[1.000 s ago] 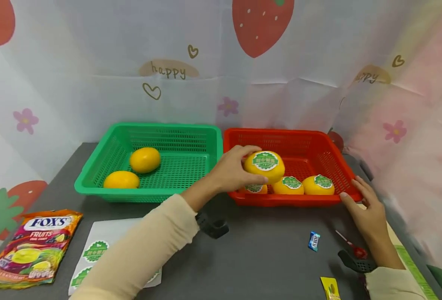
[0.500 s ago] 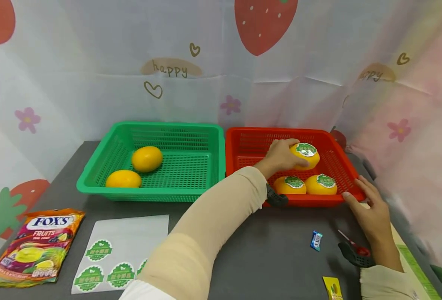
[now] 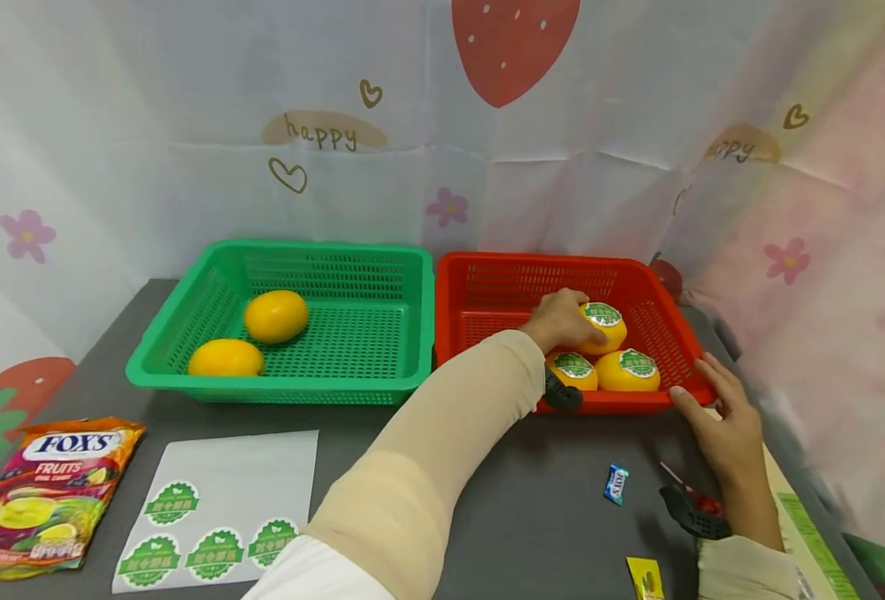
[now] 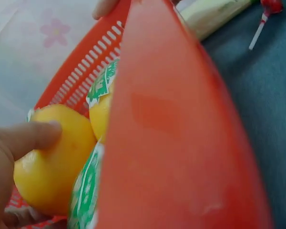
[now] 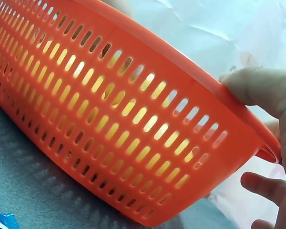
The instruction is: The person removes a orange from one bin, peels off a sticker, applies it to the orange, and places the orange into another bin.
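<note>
Head view, nearest first: the yellow candy [image 3: 646,578] and blue candy [image 3: 616,484] lie on the grey table [image 3: 517,500] between my left sleeve [image 3: 412,475] and right forearm, the lollipop [image 3: 705,502] close by that forearm. Left of my sleeve are the sheet [image 3: 240,467] of green labels and, at the table's edge, the bag [image 3: 56,500].

Beyond, the red basket [image 3: 630,403] presents its front rim. My right hand [image 3: 731,433] spans the front right corner, thumb and a finger closed loosely on the rim. My left hand [image 3: 560,319] reaches in over the front rim, fingers and thumb spread round a fruit [image 3: 606,335], which sits between them inside the basket, label up.

Two labelled fruits, the left one [image 3: 573,373] and the right one [image 3: 628,372], crowd the space between it and the front wall; more room lies toward the right and back walls. I cannot tell if it rests on anything. Leftward, the green basket [image 3: 322,386] stands just beside, holding two plain fruits [image 3: 277,317]. Printed cloth [image 3: 562,200] rises behind both baskets.
</note>
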### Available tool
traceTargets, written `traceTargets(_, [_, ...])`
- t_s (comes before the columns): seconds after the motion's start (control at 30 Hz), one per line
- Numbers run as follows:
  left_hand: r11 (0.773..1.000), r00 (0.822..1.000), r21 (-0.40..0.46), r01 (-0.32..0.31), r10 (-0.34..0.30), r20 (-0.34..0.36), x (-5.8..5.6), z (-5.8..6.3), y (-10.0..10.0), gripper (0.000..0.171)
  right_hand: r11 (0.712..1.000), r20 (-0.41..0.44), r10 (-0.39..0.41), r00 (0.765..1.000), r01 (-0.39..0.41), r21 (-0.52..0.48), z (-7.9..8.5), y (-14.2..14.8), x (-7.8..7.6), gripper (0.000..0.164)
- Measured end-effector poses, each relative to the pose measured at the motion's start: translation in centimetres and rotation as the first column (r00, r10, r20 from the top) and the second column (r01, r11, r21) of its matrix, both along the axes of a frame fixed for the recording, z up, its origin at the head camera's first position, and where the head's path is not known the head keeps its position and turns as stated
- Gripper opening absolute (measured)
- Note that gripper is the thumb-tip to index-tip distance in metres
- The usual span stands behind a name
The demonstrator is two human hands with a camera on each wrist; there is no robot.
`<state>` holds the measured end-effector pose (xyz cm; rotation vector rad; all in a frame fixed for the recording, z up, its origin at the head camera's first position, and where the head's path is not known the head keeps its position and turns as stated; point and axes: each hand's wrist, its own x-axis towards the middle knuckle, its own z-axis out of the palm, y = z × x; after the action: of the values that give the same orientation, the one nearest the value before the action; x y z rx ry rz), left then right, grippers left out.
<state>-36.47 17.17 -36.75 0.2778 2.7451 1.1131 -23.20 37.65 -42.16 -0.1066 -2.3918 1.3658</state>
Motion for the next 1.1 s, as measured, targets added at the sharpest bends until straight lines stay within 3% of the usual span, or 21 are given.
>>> traceTargets(0.27, [1.000, 0.998, -0.027, 0.000, 0.002, 0.055, 0.1, -0.6, 0.6, 0.065, 0.999, 0.009, -0.018, 1.000, 0.019, -0.045, -0.4, -0.3, 0.1, 0.059])
traceTargets(0.53, [0.995, 0.990, 0.084, -0.056, 0.044, 0.137, -0.3, -1.2, 0.6, 0.040, 0.996, 0.035, -0.031, 0.999, 0.034, -0.081, -0.4, -0.5, -0.1, 0.060])
traceTargets(0.8, [0.980, 0.968, 0.172, 0.096, -0.132, 0.214, -0.2, -1.0, 0.1, 0.051, 0.995, 0.047, -0.047, 0.998, 0.051, -0.089, -0.1, -0.9, 0.0, 0.061])
traceTargets(0.87, [0.979, 0.968, 0.155, 0.133, -0.162, 0.191, 0.1, -0.4, -0.2, 0.053, 0.995, 0.049, -0.048, 0.998, 0.053, -0.088, 0.0, -1.0, 0.0, 0.061])
traceTargets(0.97, [0.979, 0.977, 0.090, 0.183, -0.192, 0.093, 0.9, 0.7, -0.7, 0.055, 0.995, 0.054, -0.046, 0.997, 0.051, -0.086, 0.1, -0.9, 0.1, 0.062])
traceTargets(1.1, [0.971, 0.975, 0.088, 0.223, -0.220, -0.037, 2.8, 2.7, -2.5, 0.056, 0.997, 0.061, -0.035, 0.998, 0.039, -0.068, 0.2, -0.8, -0.1, 0.062])
